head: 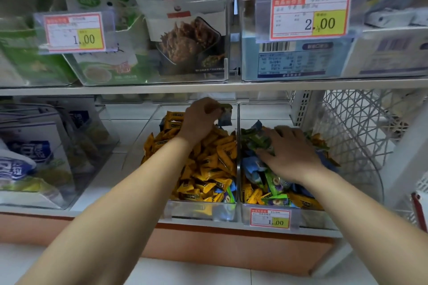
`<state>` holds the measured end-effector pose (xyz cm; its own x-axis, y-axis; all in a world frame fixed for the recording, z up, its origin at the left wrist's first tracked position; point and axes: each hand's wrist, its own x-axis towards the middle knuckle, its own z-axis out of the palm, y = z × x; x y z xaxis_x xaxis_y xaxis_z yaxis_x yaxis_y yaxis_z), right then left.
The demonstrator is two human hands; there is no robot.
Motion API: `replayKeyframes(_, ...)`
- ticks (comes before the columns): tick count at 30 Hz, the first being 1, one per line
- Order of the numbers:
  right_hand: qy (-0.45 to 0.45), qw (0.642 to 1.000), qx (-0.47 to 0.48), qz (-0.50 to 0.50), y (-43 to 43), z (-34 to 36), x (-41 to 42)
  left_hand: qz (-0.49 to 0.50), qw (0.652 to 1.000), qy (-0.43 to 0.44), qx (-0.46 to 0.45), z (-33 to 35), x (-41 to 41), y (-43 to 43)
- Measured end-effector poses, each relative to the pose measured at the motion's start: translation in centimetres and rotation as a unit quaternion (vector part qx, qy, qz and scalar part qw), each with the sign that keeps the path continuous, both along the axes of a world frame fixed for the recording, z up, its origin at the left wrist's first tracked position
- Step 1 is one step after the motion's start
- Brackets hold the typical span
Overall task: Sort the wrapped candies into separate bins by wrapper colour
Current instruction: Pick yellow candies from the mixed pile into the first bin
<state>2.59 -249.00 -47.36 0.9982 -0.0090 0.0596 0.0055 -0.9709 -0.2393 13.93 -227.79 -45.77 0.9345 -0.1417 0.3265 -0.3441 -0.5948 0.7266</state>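
Observation:
Two clear bins stand side by side on the lower shelf. The left bin (176,209) holds mostly yellow wrapped candies (208,164), with a few blue and green ones at its front right corner. The right bin (310,217) holds mixed green, blue and yellow candies (273,190). My left hand (200,118) is raised over the back of the left bin and grips a small bunch of blue and green candies (224,113). My right hand (289,152) lies palm down on the right bin's pile, fingers spread among green candies.
A shelf edge (208,88) runs just above the bins, carrying clear boxes of snack packets with price tags. A clear bin of blue and white bags (34,157) sits at the left. A white lattice basket (361,122) stands at the right.

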Motion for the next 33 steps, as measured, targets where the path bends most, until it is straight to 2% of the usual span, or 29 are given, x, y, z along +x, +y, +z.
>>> replayKeyframes(2,-0.094,0.994,0.057,0.001,0.9,1.4,-0.4,0.011,0.999,-0.016,-0.035,1.7,-2.2,0.9)
replayKeyframes(4,-0.14,0.97,0.196,0.025,2.6,2.7,-1.1,0.003,0.996,0.002,-0.09,2.8,-5.2,1.5)
replayKeyframes(7,-0.087,0.907,0.407,0.072,5.4,3.8,-2.4,-0.081,0.975,0.064,-0.196,2.8,-9.6,1.5)
replayKeyframes(9,-0.077,0.876,0.468,0.087,6.2,4.0,-3.1,-0.099,0.969,0.069,-0.215,2.3,-11.7,1.3)
replayKeyframes(11,-0.12,0.882,0.448,0.081,5.5,4.1,-3.5,-0.075,0.972,0.065,-0.213,1.5,-12.7,1.3)
replayKeyframes(12,-0.148,0.893,0.421,0.068,4.8,4.0,-3.6,-0.058,0.984,0.044,-0.16,0.9,-13.0,1.6)
replayKeyframes(14,-0.184,0.915,0.356,0.039,2.9,3.7,-3.8,-0.075,0.997,0.008,0.012,-0.8,-13.4,2.4)
replayKeyframes(16,-0.163,0.947,0.274,0.034,1.0,3.0,-3.9,-0.142,0.98,0.038,0.135,-2.2,-13.7,3.2)
replayKeyframes(18,-0.104,0.986,0.123,0.036,-0.5,1.9,-4.0,-0.179,0.957,0.05,0.224,-2.9,-13.4,3.8)
replayKeyframes(20,-0.054,0.998,-0.004,0.019,-1.1,1.0,-4.3,-0.193,0.942,0.045,0.27,-2.8,-12.8,4.2)
replayKeyframes(21,-0.06,0.998,-0.026,0.0,-1.0,0.9,-4.4,-0.197,0.939,0.048,0.278,-2.8,-12.5,4.4)
replayKeyframes(23,-0.132,0.991,-0.012,-0.001,-0.2,1.3,-4.4,-0.191,0.933,0.051,0.301,-2.8,-12.0,4.4)
replayKeyframes(25,-0.184,0.979,0.062,0.064,1.7,2.0,-4.4,-0.174,0.931,0.051,0.316,-2.9,-11.6,4.2)
replayKeyframes(27,-0.165,0.971,0.094,0.144,3.8,2.3,-4.4,-0.167,0.93,0.054,0.322,-3.0,-11.4,3.9)
replayKeyframes(28,-0.142,0.972,0.07,0.172,4.5,2.0,-4.4,-0.168,0.927,0.057,0.33,-2.9,-11.3,3.9)
replayKeyframes(31,-0.079,0.976,-0.009,0.203,4.4,0.9,-3.7,-0.151,0.921,0.081,0.349,-2.8,-10.7,4.9)
replayKeyframes(33,-0.055,0.975,0.022,0.214,3.7,0.7,-3.4,-0.136,0.917,0.091,0.364,-2.6,-10.3,6.0)
